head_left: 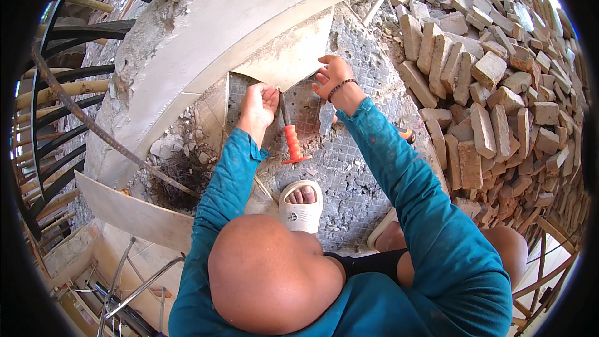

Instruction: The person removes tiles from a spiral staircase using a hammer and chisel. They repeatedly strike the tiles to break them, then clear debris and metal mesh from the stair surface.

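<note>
A cream floor tile (288, 56) stands raised at its near edge, with a dark gap under its left part. My left hand (259, 107) has its fingers closed at the tile's near edge. Beside those fingers, a chisel (291, 140) with an orange ribbed grip leans with its tip at that edge. My right hand (337, 80), wearing a beaded bracelet, is at the tile's right edge with its fingers apart. Below it lies a grey metal block (326, 117). An orange-and-black handle end (407, 135) shows past my right forearm; whether the two join is hidden.
Rough grey mortar (355, 178) with a grid pattern covers the floor around my sandal (302, 206). Stacked bricks (483, 131) rise on the right. On the left are a loose tile strip (134, 209), a rusty rod (106, 128), rubble (181, 150) and a black metal railing (40, 118).
</note>
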